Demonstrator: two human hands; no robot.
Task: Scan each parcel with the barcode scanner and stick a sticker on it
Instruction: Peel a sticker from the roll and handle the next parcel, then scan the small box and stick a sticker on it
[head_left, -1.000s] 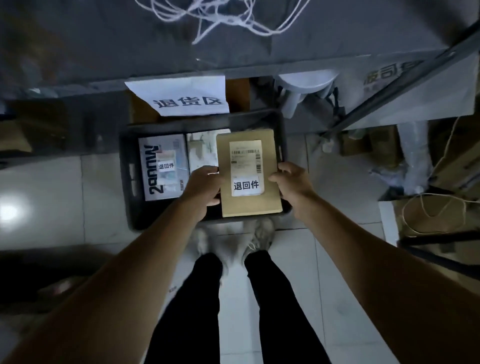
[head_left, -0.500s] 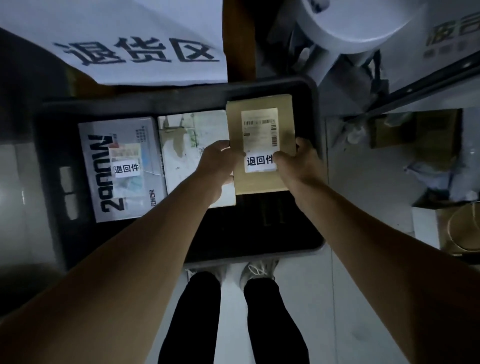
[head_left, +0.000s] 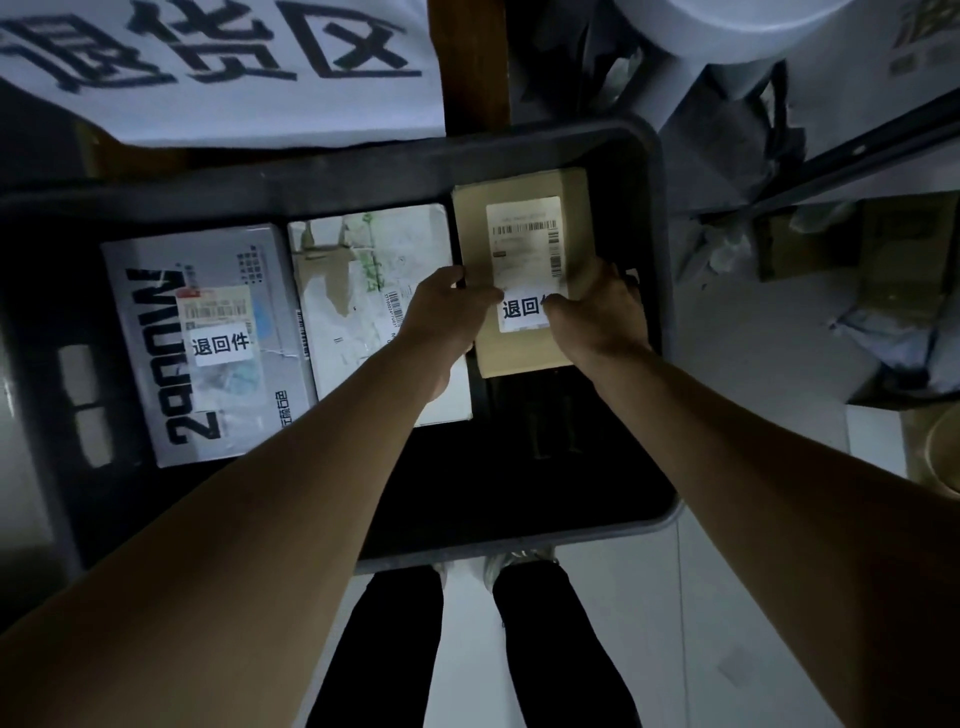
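Note:
A brown cardboard parcel (head_left: 524, 228) with a white barcode label and a white sticker (head_left: 522, 312) sits low in the far right corner of a dark plastic crate (head_left: 652, 218). My left hand (head_left: 447, 317) grips its left edge and my right hand (head_left: 597, 312) grips its right edge, thumb over the sticker. Two more parcels lie flat in the crate: a grey printed box (head_left: 202, 338) with its own sticker at the left and a white-wrapped parcel (head_left: 353, 291) in the middle. No barcode scanner is in view.
A white paper sign (head_left: 223, 67) hangs above the crate's far rim. To the right stand a white pedestal (head_left: 727, 31), a metal bar (head_left: 857, 150) and cardboard clutter (head_left: 893, 244). The crate's near half is bare dark floor (head_left: 519, 467). My legs and shoes stand below on pale tiles.
I have bent closer and both hands have lowered the brown parcel into the crate's far right corner, beside the white-wrapped parcel. The crate now fills most of the view.

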